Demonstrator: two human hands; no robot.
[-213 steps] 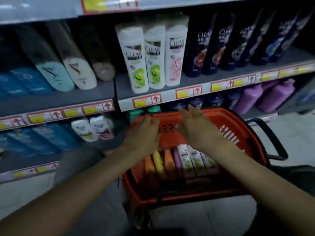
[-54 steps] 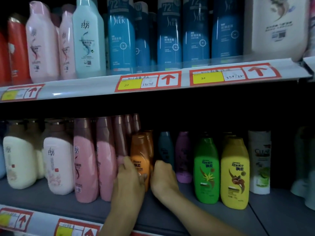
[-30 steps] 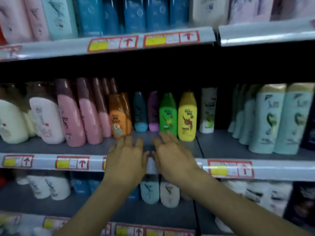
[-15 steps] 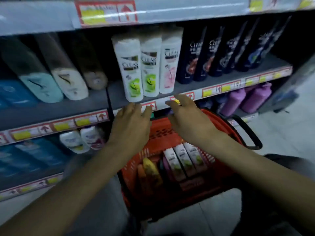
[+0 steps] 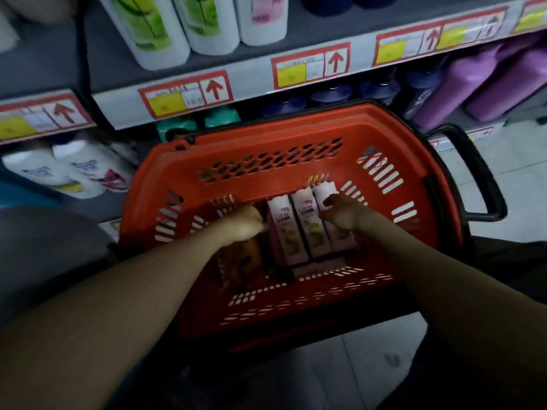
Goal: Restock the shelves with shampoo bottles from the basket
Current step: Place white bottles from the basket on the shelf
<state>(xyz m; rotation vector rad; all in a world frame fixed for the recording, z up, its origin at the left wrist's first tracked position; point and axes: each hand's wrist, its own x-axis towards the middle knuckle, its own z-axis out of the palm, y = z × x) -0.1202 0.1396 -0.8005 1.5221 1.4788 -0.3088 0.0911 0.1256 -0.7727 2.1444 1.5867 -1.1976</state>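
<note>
Stocked store shelves (image 5: 189,93) are seen behind a red basket (image 5: 266,137). Inside it, the left hand (image 5: 245,224) is curled over orange bottles (image 5: 248,255); beside them, a white shampoo bottle (image 5: 324,190) is gripped by the right hand (image 5: 343,211).

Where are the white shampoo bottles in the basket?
In the head view, the three white shampoo bottles lie side by side on the floor of the red basket, between the left hand and the right hand.

Red basket (image 5: 296,173) on tiled floor (image 5: 518,161)
</note>
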